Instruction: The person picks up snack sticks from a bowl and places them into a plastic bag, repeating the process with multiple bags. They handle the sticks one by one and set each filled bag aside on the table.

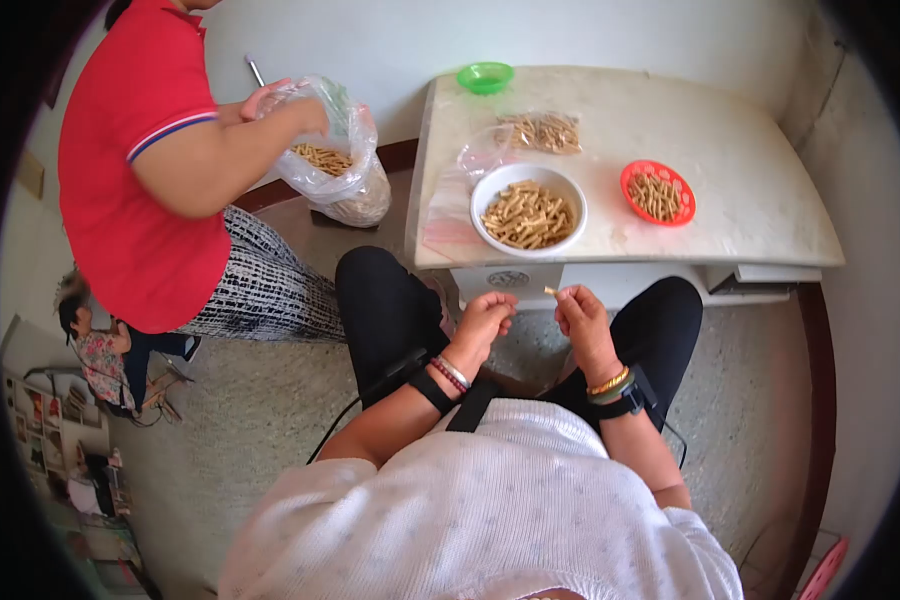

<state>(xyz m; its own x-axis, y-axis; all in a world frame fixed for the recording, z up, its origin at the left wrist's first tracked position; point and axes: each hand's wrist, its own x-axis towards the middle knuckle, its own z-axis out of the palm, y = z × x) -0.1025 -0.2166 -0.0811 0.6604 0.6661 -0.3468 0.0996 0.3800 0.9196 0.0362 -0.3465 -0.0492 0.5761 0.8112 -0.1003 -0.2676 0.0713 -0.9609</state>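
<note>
Between my knees, my right hand (584,318) pinches a short tan stick (550,291) at its fingertips. Facing it with a small gap, my left hand (484,320) has its fingers curled together; whether anything is in them I cannot make out. Just beyond both hands, a white bowl (482,236) stands near the table's front edge, heaped with tan stick pieces (530,213). To its right is a red perforated basket (658,166) with more of these sticks. Behind the bowl lies a clear plastic bag of sticks (542,132).
A green bowl (486,78) sits at the back left corner of the pale table (730,130). On the left, a person in a red shirt (135,170) reaches into a large clear bag (355,200) of sticks. Another person (105,350) sits farther back, near shelves (45,425).
</note>
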